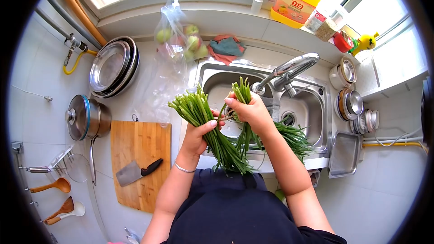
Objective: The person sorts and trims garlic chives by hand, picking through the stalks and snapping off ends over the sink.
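A thick bunch of long green stalks (192, 108) is wrapped by the fingers of my left hand (199, 135), its cut ends pointing up and its leaves hanging toward my body. Just to the right, my right hand (251, 110) pinches a smaller bunch of the same stalks (242, 91), which hangs down over the sink's front edge. The fingertips of both hands are close together between the bunches. More green leaves (294, 140) lie at the front of the double steel sink (266, 68), partly hidden by my right forearm.
Left of the sink are a wooden board (140, 153) with a cleaver (129, 173), a lidded pot (97, 118), stacked metal basins (108, 65) and a plastic bag of apples (169, 34). A faucet (289, 65) arches over the sink. Bowls (354, 102) and a tray (344, 154) sit right.
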A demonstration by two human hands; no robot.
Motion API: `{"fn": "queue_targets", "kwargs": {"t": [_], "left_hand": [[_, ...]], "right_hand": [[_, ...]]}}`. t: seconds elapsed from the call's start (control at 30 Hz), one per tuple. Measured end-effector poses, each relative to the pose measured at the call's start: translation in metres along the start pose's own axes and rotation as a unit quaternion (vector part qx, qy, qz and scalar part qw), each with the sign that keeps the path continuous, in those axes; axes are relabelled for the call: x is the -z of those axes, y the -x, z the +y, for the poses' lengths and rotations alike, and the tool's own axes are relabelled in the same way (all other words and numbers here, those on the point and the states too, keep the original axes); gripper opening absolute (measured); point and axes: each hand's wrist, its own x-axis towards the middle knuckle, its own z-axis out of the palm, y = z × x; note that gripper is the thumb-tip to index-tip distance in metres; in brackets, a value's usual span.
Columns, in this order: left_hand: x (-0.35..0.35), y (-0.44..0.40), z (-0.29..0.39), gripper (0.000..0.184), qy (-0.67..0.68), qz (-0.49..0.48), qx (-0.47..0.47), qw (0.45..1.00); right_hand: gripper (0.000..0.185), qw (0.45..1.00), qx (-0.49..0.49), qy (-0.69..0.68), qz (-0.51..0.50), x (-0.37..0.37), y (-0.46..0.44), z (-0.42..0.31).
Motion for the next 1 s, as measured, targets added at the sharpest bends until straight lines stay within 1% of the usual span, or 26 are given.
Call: {"fn": "queue_targets", "kwargs": {"t": [0.03,0.1,0.13,0.2,0.23,0.27,0.3,0.4,0.53,0.63,0.7,0.9,0.97,1.0], "left_hand": [[0.001,0.0,0.0,0.031,-0.03,-0.003,0.008,1.0],[0.005,-0.004,-0.003,0.03,-0.025,-0.002,-0.003,1.0],[0.008,-0.005,-0.005,0.029,-0.02,0.0,-0.014,1.0],[0.014,-0.005,-0.005,0.027,0.002,0.021,-0.026,0.999],[0.017,-0.005,-0.005,0.025,0.046,0.06,-0.029,0.997],[0.024,-0.005,-0.003,0.026,0.049,0.073,-0.021,0.996],[0.026,-0.004,-0.001,0.027,0.059,0.079,-0.022,0.995],[0.034,-0.003,0.004,0.028,0.079,0.072,-0.029,0.994],[0.035,0.002,0.013,0.029,0.109,0.083,-0.03,0.99],[0.042,0.003,0.015,0.029,0.094,0.088,-0.046,0.991],[0.043,0.005,0.017,0.028,0.075,0.087,-0.056,0.992],[0.044,0.005,0.016,0.03,0.094,0.081,-0.062,0.99],[0.039,0.005,0.016,0.031,0.107,0.066,-0.062,0.99],[0.036,0.005,0.017,0.032,0.12,0.05,-0.061,0.99]], "right_hand": [[0.014,1.0,0.0,0.001,0.0,0.002,0.001,-0.001],[0.014,0.999,0.032,-0.011,0.02,0.002,0.003,-0.007],[0.013,0.992,0.085,-0.046,0.076,-0.001,0.005,-0.016],[0.01,0.981,0.158,-0.031,0.104,0.015,0.007,-0.028],[0.011,0.979,0.171,-0.024,0.106,0.023,0.008,-0.035],[0.013,0.977,0.183,-0.017,0.108,0.029,0.01,-0.041],[0.014,0.978,0.168,-0.031,0.122,0.031,0.013,-0.047],[0.013,0.98,0.159,-0.055,0.11,0.044,0.016,-0.052],[0.012,0.977,0.158,-0.069,0.127,0.055,0.02,-0.052],[0.012,0.972,0.164,-0.097,0.139,0.058,0.022,-0.053],[0.012,0.971,0.167,-0.094,0.14,0.061,0.023,-0.053],[0.012,0.968,0.178,-0.08,0.156,0.058,0.028,-0.059],[0.012,0.965,0.186,-0.012,0.183,0.055,0.029,-0.057],[0.012,0.966,0.186,-0.016,0.176,0.049,0.03,-0.057]]}}
